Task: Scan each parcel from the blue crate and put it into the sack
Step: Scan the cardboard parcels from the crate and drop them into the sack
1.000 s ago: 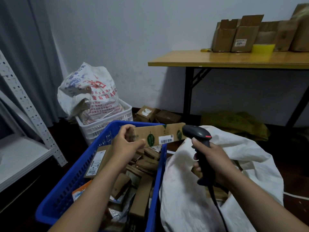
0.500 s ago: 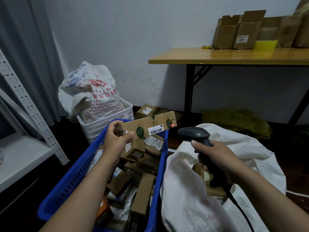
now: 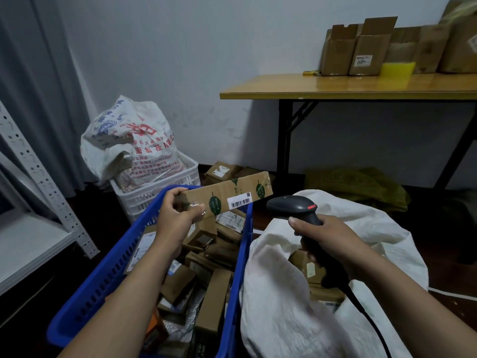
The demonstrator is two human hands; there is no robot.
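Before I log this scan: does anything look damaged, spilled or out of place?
Nothing looks damaged or spilled. The left hand holds the long cardboard parcel near the barcode scanner in the right hand. One oddity: a few small boxes lie on the floor beyond the blue crate, outside both it and the white sack.

Long brown cardboard parcel (image 3: pixel 227 195), barcode label (image 3: pixel 240 202) showing, hung tilted over far edge of blue crate (image 3: pixel 124 257); crate held many boxes (image 3: pixel 214 301); open white sack (image 3: pixel 278 306) sat just right.
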